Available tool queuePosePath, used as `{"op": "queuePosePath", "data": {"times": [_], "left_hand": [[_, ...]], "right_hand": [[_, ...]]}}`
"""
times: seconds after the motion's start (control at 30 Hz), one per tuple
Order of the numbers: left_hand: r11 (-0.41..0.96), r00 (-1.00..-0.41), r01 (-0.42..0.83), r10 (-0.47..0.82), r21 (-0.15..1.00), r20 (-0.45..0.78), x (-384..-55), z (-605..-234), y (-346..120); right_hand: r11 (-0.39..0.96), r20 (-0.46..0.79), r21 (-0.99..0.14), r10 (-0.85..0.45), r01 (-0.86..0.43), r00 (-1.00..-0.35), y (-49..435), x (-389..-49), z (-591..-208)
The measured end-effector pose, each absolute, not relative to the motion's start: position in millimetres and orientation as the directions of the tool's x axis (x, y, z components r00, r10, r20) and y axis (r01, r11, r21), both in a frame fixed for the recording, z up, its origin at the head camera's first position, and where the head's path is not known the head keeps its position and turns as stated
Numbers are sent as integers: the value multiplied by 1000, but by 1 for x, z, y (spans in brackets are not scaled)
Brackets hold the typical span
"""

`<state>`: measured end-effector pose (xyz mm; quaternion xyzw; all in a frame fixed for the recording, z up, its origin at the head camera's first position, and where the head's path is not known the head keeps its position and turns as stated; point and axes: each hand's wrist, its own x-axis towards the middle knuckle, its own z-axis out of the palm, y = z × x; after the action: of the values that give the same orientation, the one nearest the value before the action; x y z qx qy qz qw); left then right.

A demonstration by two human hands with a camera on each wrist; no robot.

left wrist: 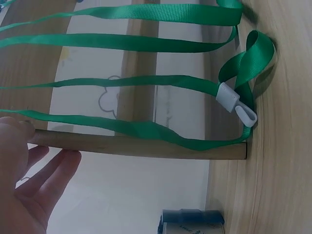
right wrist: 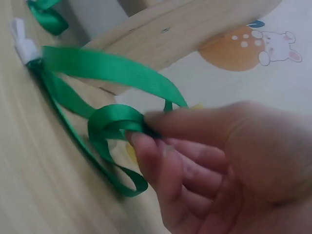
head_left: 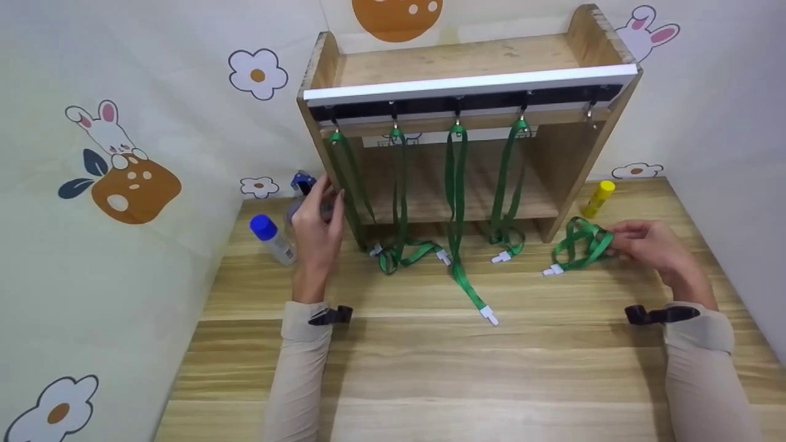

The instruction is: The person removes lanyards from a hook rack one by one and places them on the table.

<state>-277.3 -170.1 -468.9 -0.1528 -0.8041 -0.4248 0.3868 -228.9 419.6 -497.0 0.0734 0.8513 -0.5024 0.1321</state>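
Observation:
My right hand (head_left: 654,245) pinches a bunched green lanyard (head_left: 577,244) between thumb and fingers, low over the table at the right. Its white plastic clip (right wrist: 27,51) dangles from the loops on the side away from the hand. On the left, my left hand (head_left: 318,227) grips the side panel of a wooden shelf (left wrist: 146,146), thumb on one face and fingers on the other. Several green lanyards (head_left: 455,178) hang from metal hooks along the shelf's black strip (head_left: 424,105), their lower ends reaching the table. The rightmost hook (head_left: 590,115) carries nothing.
A yellow glue stick (head_left: 600,199) stands behind the right hand, beside the shelf. Left of the left hand is a clear bottle with a blue cap (head_left: 264,227); a dark blue object (head_left: 303,182) stands partly hidden behind that hand. Patterned cloth walls (head_left: 202,294) enclose the table.

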Motion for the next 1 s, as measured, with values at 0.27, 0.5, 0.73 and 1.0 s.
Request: {"op": "queuePosePath", "data": {"times": [0.27, 0.5, 0.73, 1.0], "left_hand": [[607, -648, 572, -77, 551, 758, -278, -470, -169], [604, -656, 567, -81, 560, 751, -277, -470, -168], [606, -667, 560, -76, 565, 741, -276, -467, -168], [597, -671, 559, -82, 575, 737, -277, -469, -170]], "right_hand": [[583, -231, -774, 107, 249, -967, 426, -228, -504], [699, -210, -687, 70, 198, -975, 432, -223, -497], [743, -298, -640, -9, 193, -955, 437, -216, -477], [735, -114, -666, 72, 130, -991, 401, -212, -452]]}}
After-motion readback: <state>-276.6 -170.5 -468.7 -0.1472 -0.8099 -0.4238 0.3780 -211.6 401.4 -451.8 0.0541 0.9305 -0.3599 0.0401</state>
